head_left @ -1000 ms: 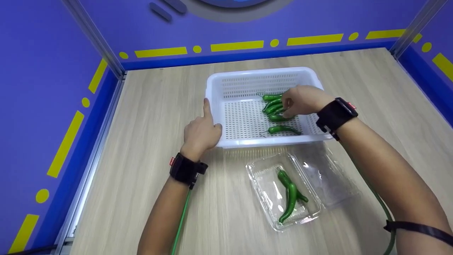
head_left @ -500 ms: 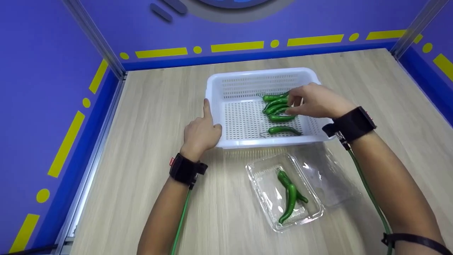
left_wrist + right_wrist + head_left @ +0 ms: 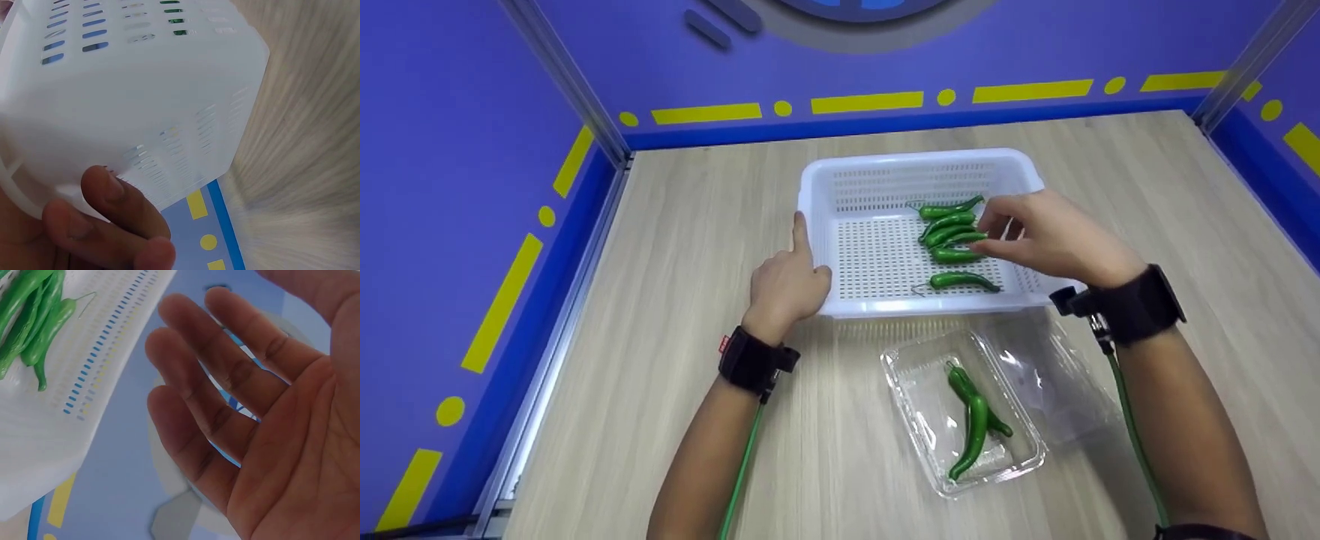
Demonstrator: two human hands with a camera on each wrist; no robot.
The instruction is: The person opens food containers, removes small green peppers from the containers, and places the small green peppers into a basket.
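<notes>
My left hand [image 3: 787, 285] holds the left side of a white perforated basket [image 3: 930, 306], thumb and index finger along the rim. In the left wrist view the other fingers [image 3: 126, 202] curl beneath that rim, against the outer wall. Several green chili peppers [image 3: 949, 223] lie bunched at the basket's right side, and a single chili pepper [image 3: 960, 280] lies nearer its front. Over the basket's right part is my right hand [image 3: 1054, 236], fingertips close to the bunch. From the right wrist view, its palm [image 3: 292, 444] is bare and its fingers are slightly bent, holding nothing.
In front of the basket stands a clear plastic box [image 3: 911, 409], its lid [image 3: 1057, 382] folded out to the right. Two crossed green chili peppers [image 3: 976, 431] lie in it. Blue panels [image 3: 840, 75] border the wooden table [image 3: 697, 225] at the back and sides.
My right hand has drawn back to the right from over the bunched peppers, uncovering more of them. My left hand and the basket stay in place.
</notes>
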